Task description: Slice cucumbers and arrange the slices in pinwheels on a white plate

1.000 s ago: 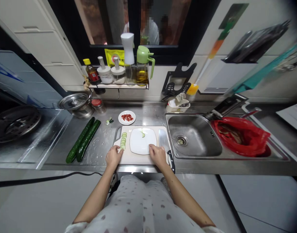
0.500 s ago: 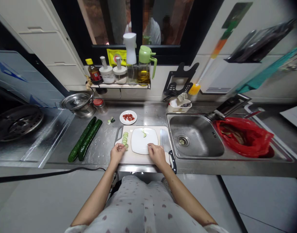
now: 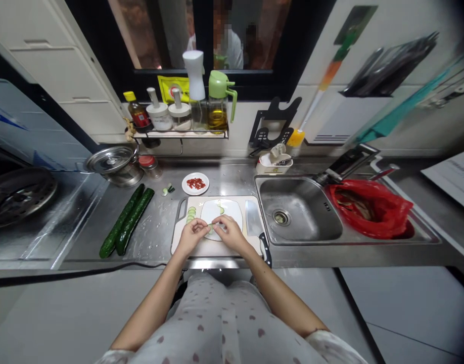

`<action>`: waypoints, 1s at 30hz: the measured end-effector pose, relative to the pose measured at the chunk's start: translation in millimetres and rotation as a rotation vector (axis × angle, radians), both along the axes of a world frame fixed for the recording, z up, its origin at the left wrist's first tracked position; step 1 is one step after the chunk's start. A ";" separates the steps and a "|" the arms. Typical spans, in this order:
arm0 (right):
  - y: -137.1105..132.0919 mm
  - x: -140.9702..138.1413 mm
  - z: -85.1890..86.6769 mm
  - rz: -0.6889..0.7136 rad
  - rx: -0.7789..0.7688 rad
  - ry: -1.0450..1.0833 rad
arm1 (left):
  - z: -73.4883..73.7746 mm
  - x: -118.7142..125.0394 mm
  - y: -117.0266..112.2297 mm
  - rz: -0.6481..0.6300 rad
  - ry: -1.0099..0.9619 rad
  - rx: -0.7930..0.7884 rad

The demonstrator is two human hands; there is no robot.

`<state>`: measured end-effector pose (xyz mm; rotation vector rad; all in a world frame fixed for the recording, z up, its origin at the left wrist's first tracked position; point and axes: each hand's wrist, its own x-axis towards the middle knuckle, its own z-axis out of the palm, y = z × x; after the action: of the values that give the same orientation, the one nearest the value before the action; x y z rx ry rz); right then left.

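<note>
Both hands meet over the near part of a white square plate [image 3: 232, 215], which lies on a pale cutting board [image 3: 201, 248]. A thin cucumber slice [image 3: 211, 230] is pinched between my left hand [image 3: 194, 233] and my right hand [image 3: 229, 232]. Fingers partly cover the slice. Left of the plate, a row of overlapping cucumber slices [image 3: 191, 212] lies on the board. One folded-looking cucumber piece [image 3: 221, 209] rests near the plate's far edge. A knife [image 3: 251, 217] lies flat along the board's right side, handle toward me.
Two whole cucumbers [image 3: 128, 220] lie on the steel counter at left. Behind the board stands a small plate [image 3: 186, 190] of chopped red pieces. To the right are the sink [image 3: 311, 230] and a red plastic bag [image 3: 379, 222]. A lidded pot [image 3: 122, 169] stands at back left.
My left hand has moved right from the slice row, bringing a cucumber slice over the plate. My right hand has left the plate's right edge and joined it at the slice.
</note>
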<state>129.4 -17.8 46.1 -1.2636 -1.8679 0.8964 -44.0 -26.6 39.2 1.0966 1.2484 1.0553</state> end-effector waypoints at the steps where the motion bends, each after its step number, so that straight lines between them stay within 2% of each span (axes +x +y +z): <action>1: 0.4 -0.1 -1.1 -0.006 -0.005 0.005 | 0.4 1.1 0.1 -0.001 -0.005 -0.003; 4: 1.7 0.3 -3.5 -0.018 -0.025 0.027 | 0.7 3.7 0.3 0.012 -0.015 -0.009; 7: 3.1 1.8 -1.7 -0.034 -0.038 0.061 | 1.4 6.8 -0.6 0.091 -0.019 -0.055; 10: 4.5 4.5 4.4 -0.049 -0.024 0.101 | 4.4 10.7 -3.0 0.120 -0.072 -0.250; 14: 5.4 8.8 12.3 -0.036 0.005 0.127 | 11.4 15.5 -3.9 -0.047 -0.301 -0.580; 17: 5.2 12.5 15.4 -0.013 0.015 0.109 | 16.5 17.5 -0.9 -0.118 -0.441 -0.684; 23: 3.8 19.7 20.1 0.063 0.046 0.064 | 22.8 17.8 5.0 -0.040 -0.467 -0.600; 30: 2.7 17.7 16.9 0.027 -0.011 0.066 | 24.8 15.8 5.0 -0.012 -0.405 -0.416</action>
<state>147.1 -15.1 63.0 -1.2038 -1.8345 0.9522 -28.2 -21.6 64.0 0.5387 1.0650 0.8997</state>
